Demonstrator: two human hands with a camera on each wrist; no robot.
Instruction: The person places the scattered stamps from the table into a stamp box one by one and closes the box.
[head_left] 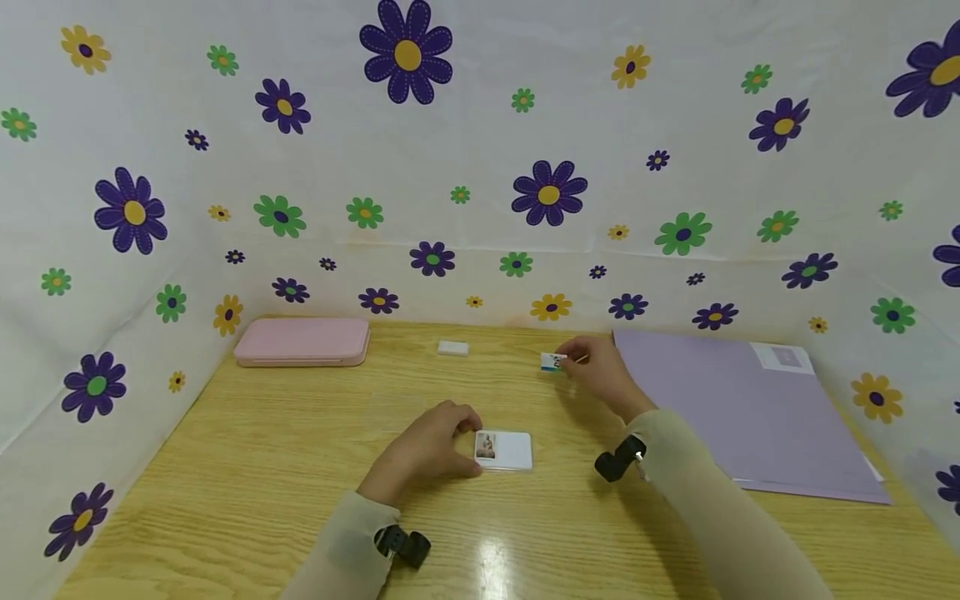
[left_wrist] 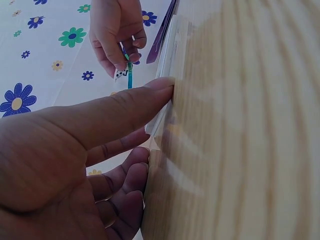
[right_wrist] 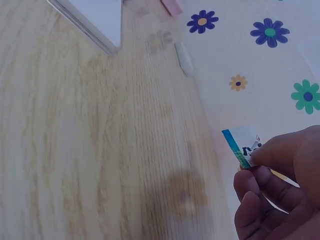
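A flat white card-like case with a small brown picture at its left end lies at the middle of the table. My left hand grips its left end, thumb on the near edge and fingers at the far edge. Farther back and to the right, my right hand pinches a small white packet with a blue-green edge and black markings, held above the table. In the right wrist view the packet sticks out between thumb and fingers.
A pink case lies at the back left, and a small white block at the back middle. A large purple folder covers the right side. Flower-patterned white cloth stands behind and at both sides of the table.
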